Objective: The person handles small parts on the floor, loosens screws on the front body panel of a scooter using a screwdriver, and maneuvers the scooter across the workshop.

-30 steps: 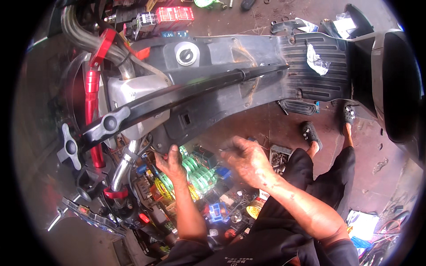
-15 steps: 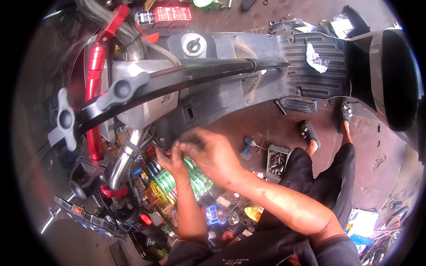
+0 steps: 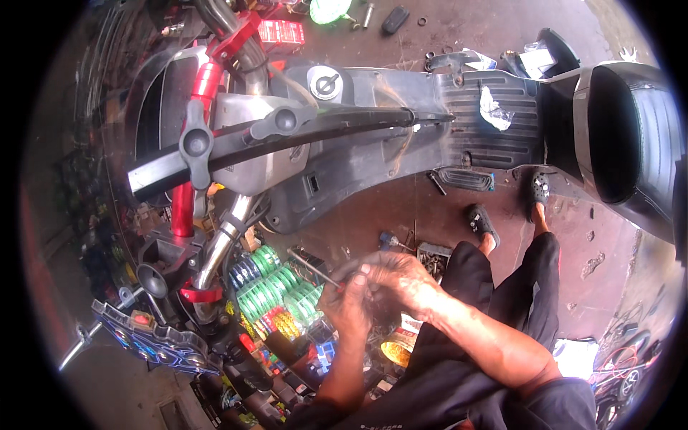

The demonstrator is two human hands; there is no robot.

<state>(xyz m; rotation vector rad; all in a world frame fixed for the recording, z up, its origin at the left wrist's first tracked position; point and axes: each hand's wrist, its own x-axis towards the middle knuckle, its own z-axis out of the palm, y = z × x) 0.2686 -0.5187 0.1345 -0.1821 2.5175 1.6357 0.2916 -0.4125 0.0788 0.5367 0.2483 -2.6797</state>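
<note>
Reddish floor below; left hand around thin rod, grip of right hand unclear.

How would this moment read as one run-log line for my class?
left hand: holds thin rod | right hand: up against left, grip blurred | nearby: green rolls, scooter
</note>
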